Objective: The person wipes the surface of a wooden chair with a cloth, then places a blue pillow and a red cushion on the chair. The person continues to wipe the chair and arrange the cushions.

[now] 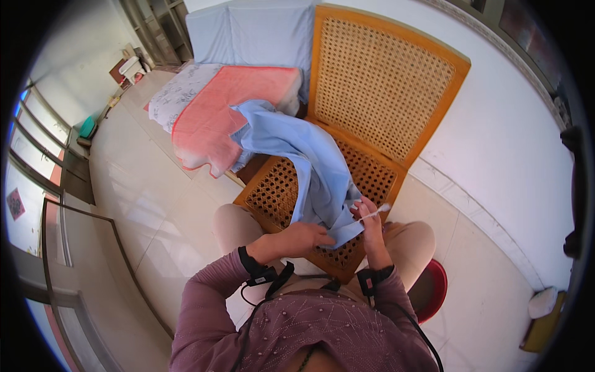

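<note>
A light blue cloth garment (311,149) lies crumpled across the cane seat of a wooden chair (274,195), its far end resting on a pink towel. My left hand (304,238) grips the garment's near edge with fingers and thumb. Over at the right, my right hand (370,221) has its fingers bent at the same edge, beside a narrow strip of the blue cloth. A whitish thread (374,214) with a fluffy tuft at its end crosses the right fingers. Whether the right fingertips pinch the cloth or the thread is hard to see.
The cane chair back (383,83) rises beyond the seat, against a white wall. At its left, the pink towel (209,116) covers a seat with a blue-covered back (265,35). A red basin (434,288) stands on the floor by my right leg. Glass doors stand at far left.
</note>
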Available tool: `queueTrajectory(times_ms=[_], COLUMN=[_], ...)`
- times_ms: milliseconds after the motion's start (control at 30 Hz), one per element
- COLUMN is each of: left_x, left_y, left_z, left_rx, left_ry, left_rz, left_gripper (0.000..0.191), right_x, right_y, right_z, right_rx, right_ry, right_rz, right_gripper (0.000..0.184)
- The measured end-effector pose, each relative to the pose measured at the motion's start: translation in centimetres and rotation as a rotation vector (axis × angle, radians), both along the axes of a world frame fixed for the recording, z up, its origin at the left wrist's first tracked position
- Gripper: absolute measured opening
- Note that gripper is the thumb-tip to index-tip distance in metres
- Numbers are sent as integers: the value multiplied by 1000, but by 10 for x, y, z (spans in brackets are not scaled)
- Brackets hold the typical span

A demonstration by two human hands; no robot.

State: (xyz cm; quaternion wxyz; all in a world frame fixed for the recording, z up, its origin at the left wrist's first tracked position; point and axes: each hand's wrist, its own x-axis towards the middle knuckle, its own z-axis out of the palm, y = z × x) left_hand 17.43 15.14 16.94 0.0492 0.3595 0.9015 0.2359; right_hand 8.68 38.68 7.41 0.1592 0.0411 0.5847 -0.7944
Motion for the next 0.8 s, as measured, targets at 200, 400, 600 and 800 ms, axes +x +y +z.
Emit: queueTrajectory(times_ms=[200, 400, 600, 800], left_x=[42, 35, -10, -41], left_y=[-1, -10, -7, -31], left_z=[-55, -51, -49, -81], left_rx=[-49, -66, 58, 123], left_ry=[-369, -361, -3, -151], left_rz=[0, 177, 676, 809], left_gripper=[37, 35, 30, 29], right_x=[7, 5, -17, -41], right_y=[-8, -7, -13, -18], right_z=[-31, -42, -28, 5], right_rx=[456, 596, 584, 586], right_ry=[76, 116, 116, 247], right_rz=[123, 44, 63, 71], right_gripper=[80, 79, 66, 42])
